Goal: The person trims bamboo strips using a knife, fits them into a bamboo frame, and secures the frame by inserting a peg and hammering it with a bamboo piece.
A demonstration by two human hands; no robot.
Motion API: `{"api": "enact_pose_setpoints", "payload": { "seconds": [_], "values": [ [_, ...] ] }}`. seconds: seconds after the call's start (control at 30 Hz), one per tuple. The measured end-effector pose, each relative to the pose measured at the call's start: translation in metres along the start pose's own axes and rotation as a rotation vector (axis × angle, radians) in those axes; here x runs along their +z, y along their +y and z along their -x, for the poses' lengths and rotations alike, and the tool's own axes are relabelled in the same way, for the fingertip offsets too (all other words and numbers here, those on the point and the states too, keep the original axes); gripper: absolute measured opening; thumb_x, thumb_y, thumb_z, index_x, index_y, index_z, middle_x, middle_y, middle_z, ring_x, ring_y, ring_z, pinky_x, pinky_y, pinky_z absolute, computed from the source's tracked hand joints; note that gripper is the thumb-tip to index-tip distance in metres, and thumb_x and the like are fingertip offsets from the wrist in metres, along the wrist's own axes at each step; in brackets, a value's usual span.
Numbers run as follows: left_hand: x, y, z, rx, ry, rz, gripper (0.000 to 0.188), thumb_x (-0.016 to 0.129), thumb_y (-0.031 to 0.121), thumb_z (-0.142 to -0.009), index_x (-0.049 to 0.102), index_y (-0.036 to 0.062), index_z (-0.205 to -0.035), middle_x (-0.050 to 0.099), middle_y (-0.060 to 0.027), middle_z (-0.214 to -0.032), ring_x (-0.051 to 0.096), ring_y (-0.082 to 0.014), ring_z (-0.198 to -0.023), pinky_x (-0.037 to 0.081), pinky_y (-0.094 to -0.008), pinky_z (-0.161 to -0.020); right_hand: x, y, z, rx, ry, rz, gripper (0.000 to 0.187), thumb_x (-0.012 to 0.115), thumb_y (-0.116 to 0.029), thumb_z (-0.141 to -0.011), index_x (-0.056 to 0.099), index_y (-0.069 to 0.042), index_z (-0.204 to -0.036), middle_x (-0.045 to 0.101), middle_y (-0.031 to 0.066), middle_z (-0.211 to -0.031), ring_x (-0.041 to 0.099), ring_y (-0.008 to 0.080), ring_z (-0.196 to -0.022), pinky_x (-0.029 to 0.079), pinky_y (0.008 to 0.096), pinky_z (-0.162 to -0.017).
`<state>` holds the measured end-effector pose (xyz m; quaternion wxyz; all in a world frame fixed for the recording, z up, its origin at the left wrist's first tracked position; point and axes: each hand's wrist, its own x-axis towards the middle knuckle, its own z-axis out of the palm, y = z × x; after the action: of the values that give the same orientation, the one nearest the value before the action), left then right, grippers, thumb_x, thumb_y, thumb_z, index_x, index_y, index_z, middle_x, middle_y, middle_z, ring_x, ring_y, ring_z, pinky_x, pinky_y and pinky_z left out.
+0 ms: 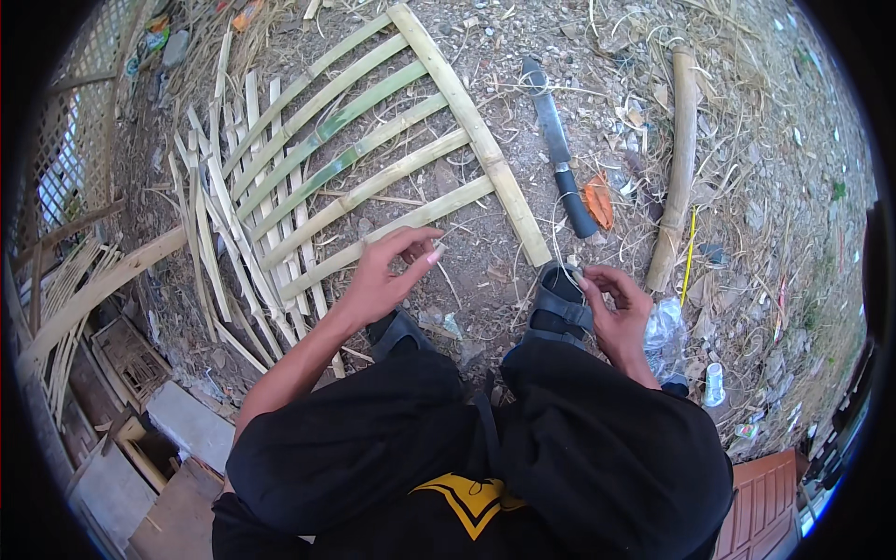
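A bamboo frame (455,98) lies on the ground ahead of me, with a thick split bar at the right and several slats (373,191) running from it toward the lower left. Over the lowest slat, my left hand (385,271) is closed in a pinch; whatever sits at its fingertips is too small to name. My right hand (618,308) is closed too, pinching a thin bamboo strip (557,229) that curls by the frame's lower right corner. To the right of the frame rests a machete (553,126) with a black handle, apart from both hands.
Loose bamboo slats (210,224) are piled at the left. A bamboo pole (679,159) lies at the right, beside a yellow stick (690,252). An orange dry leaf (599,200), a clear plastic bag (663,331) and a plastic cup (714,385) are on the littered ground. My sandals (558,313) are near the frame.
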<state>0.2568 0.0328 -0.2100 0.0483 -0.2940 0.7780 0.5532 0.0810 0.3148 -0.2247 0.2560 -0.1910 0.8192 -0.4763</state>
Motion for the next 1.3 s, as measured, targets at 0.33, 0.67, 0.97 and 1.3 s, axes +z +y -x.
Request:
{"api": "enact_pose_setpoints", "payload": {
  "seconds": [0.33,0.67,0.97,1.3],
  "values": [
    [0.024,0.07,-0.031,0.082,-0.049,0.353,0.015,0.071,0.005,-0.088,0.074,0.0007,-0.102,0.068,-0.0081,-0.097,0.064,-0.0132,-0.089,0.051,-0.0272,-0.08,0.073,-0.067,-0.045,-0.141,-0.182,-0.52,0.022,0.074,0.003,-0.082,0.059,0.003,-0.099,0.072,0.0111,-0.091,0.071,0.0155,-0.091,0.058,0.0264,-0.078],
    [-0.014,0.112,-0.077,0.099,0.006,0.06,0.012,0.071,0.005,-0.088,0.074,-0.0009,-0.098,0.07,-0.009,-0.093,0.065,-0.0111,-0.079,0.052,-0.0253,-0.07,0.0,-0.023,-0.076,-0.195,0.161,0.167,0.03,0.074,-0.009,-0.084,0.061,0.002,-0.109,0.066,0.0151,-0.102,0.062,0.0275,-0.091,0.049,0.0384,-0.082],
    [-0.052,0.155,-0.123,0.069,0.025,-0.325,0.018,0.072,0.017,-0.09,0.074,0.0016,-0.1,0.07,-0.0039,-0.087,0.062,-0.0067,-0.072,0.051,-0.0239,-0.066,-0.061,0.051,-0.099,0.191,0.324,0.84,0.067,0.063,-0.042,-0.092,0.043,0.001,-0.139,0.05,0.0248,-0.124,0.046,0.04,-0.116,0.035,0.0515,-0.097],
    [0.014,0.083,-0.151,0.048,0.094,-0.243,0.022,0.073,0.017,-0.089,0.073,-0.0021,-0.1,0.07,-0.0034,-0.081,0.062,-0.0073,-0.067,0.049,-0.023,-0.062,-0.077,0.072,-0.12,0.323,0.298,0.365,0.052,0.067,-0.029,-0.085,0.054,0.009,-0.119,0.064,0.0277,-0.099,0.063,0.0431,-0.093,0.046,0.0469,-0.084]
  ]
}}
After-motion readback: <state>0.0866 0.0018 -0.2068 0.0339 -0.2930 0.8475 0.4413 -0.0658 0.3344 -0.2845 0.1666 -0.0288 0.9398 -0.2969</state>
